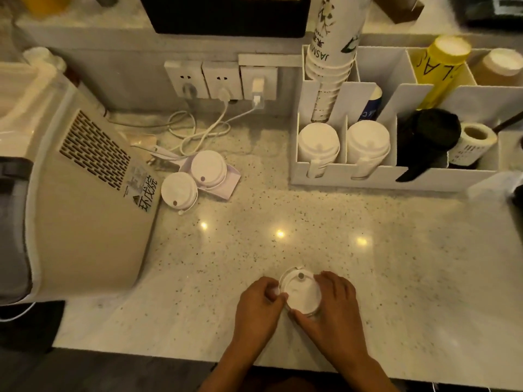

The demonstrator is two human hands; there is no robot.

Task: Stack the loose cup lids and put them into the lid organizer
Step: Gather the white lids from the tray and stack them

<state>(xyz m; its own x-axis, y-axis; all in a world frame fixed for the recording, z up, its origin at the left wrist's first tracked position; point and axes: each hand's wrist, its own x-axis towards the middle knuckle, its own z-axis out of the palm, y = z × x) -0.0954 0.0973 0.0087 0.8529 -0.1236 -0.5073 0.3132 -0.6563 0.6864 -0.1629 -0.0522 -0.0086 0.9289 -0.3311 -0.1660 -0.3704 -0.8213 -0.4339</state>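
A small stack of white cup lids [300, 294] rests on the speckled counter near its front edge. My left hand [259, 305] grips the stack's left side and my right hand [335, 302] cups its right side and front. Two more loose white lids lie to the back left: one lid [179, 190] flat on the counter, another lid [209, 168] on a small pale card. The white lid organizer [339, 172] stands at the back right, with two stacks of white lids [318, 142] in its front compartments.
A beige machine [85, 199] fills the left side. White cables [198, 128] run from wall sockets behind the loose lids. The organizer's rear slots hold paper cups [331, 52], a yellow cup stack [441, 66], a black object [427, 134] and a label roll [472, 145].
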